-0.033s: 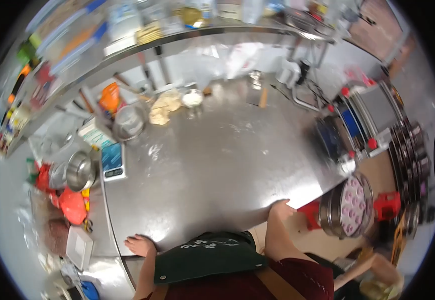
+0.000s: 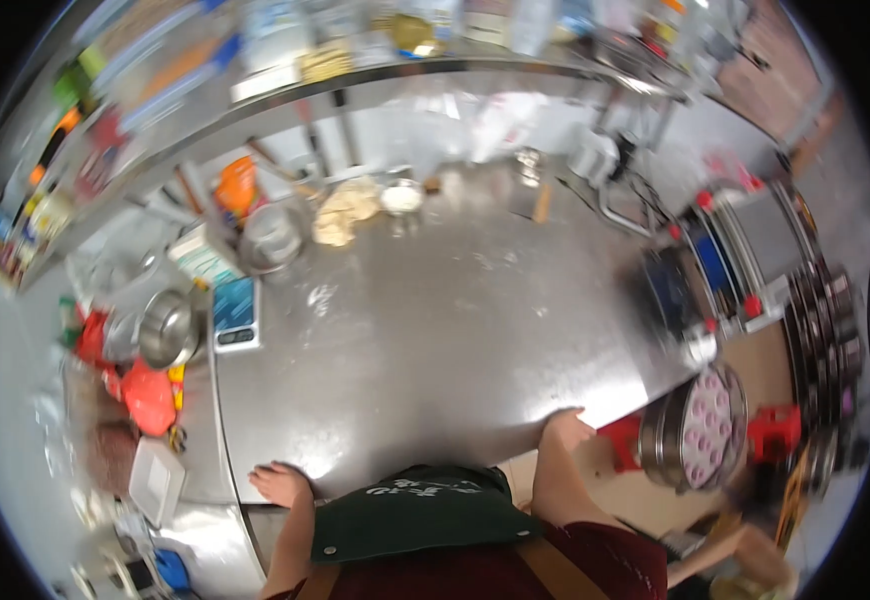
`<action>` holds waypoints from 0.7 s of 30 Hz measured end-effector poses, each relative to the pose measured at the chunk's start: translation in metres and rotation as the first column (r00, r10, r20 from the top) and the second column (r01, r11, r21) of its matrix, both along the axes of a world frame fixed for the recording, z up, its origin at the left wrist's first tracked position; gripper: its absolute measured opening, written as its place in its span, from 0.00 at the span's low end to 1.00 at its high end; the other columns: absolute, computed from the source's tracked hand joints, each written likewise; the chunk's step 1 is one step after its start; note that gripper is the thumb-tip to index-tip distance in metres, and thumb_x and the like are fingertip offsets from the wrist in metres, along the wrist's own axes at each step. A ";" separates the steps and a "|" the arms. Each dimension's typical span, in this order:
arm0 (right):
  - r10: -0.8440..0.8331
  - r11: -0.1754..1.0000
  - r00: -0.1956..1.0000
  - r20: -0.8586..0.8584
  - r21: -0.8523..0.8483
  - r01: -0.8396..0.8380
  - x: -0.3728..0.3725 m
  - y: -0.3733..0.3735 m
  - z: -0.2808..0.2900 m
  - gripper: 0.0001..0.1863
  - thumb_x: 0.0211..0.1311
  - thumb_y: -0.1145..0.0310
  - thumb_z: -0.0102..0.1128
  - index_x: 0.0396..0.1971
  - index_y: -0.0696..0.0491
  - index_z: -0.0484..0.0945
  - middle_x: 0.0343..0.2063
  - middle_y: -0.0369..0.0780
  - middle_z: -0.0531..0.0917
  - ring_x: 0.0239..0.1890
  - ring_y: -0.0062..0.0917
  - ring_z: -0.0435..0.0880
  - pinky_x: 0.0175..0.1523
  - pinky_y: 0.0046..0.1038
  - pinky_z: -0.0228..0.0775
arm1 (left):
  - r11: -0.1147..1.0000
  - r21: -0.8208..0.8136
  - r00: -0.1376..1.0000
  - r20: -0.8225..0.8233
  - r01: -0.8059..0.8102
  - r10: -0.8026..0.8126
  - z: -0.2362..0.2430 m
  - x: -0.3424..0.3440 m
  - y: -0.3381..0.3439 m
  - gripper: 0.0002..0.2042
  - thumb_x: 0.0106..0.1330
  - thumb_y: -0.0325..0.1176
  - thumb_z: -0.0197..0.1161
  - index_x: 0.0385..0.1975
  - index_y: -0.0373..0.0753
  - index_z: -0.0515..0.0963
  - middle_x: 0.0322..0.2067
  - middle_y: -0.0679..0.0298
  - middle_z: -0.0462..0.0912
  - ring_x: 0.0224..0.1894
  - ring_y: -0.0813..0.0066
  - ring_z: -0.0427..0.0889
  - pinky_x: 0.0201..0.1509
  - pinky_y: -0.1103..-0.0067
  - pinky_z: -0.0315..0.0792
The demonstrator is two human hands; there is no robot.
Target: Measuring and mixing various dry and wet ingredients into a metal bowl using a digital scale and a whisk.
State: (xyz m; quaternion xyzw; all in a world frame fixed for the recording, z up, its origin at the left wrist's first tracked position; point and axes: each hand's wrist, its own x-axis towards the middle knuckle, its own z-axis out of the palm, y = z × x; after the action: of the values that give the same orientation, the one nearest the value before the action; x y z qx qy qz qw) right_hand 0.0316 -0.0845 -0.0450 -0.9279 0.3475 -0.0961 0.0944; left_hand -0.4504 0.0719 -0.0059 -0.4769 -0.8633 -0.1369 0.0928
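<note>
Left hand: my left hand (image 2: 280,483) rests on the near edge of the steel table (image 2: 435,330), palm down, fingers lying loosely together over the rim, pinching nothing.
Right hand: my right hand (image 2: 563,427) grips the same near edge farther right, fingers curled over the rim; I cannot tell how tightly they press (the picture is blurred there).
Table: it lies right in front of me, its middle bare and shiny, both my hands touching its front edge.
Apron: a dark green apron (image 2: 415,515) hangs between my arms, just below the table edge.
Scale: a flat scale (image 2: 236,312) sits at the table's left edge, well apart from my left hand.
Bowls: a metal bowl (image 2: 167,328) stands left of the scale; another (image 2: 272,238) sits beyond it.
Dough: a pale lump of dough (image 2: 345,210) lies at the far side.
Steamer: a round steamer tray (image 2: 700,425) with pink pieces stands to my right, off the table.
Red bag: a red bag (image 2: 148,396) lies left of the table.
</note>
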 end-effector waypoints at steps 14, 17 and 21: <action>0.688 0.717 0.725 0.025 0.136 -0.684 0.009 0.018 0.010 0.33 0.53 0.48 0.45 0.42 0.67 0.60 0.34 0.51 0.74 0.35 0.42 0.77 0.39 0.39 0.70 | 0.989 0.091 0.984 0.145 -0.119 0.105 0.012 -0.001 -0.004 0.21 0.54 0.37 0.52 0.46 0.30 0.64 0.53 0.45 0.60 0.56 0.50 0.57 0.58 0.66 0.53; 0.783 0.614 0.621 0.039 0.118 -0.781 0.027 0.011 0.000 0.32 0.52 0.49 0.46 0.42 0.67 0.61 0.34 0.52 0.74 0.36 0.42 0.77 0.39 0.39 0.70 | 0.982 0.145 0.957 0.280 -0.119 0.075 0.002 -0.007 -0.010 0.21 0.54 0.36 0.52 0.46 0.30 0.64 0.54 0.46 0.59 0.58 0.52 0.55 0.61 0.67 0.50; 0.871 0.484 0.489 0.037 0.093 -0.870 0.036 0.020 -0.005 0.32 0.52 0.49 0.47 0.43 0.67 0.61 0.35 0.52 0.74 0.36 0.43 0.76 0.40 0.40 0.69 | 0.964 0.204 0.819 0.573 -0.168 0.021 -0.008 0.001 -0.033 0.22 0.54 0.35 0.53 0.48 0.31 0.64 0.54 0.47 0.60 0.59 0.54 0.55 0.61 0.70 0.51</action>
State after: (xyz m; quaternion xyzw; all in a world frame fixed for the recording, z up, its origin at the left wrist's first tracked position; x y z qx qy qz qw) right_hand 0.0676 -0.0645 -0.0502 -0.9711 -0.1640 -0.0108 0.1733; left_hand -0.4494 0.0384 -0.0139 -0.3559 -0.8507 -0.3729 -0.1024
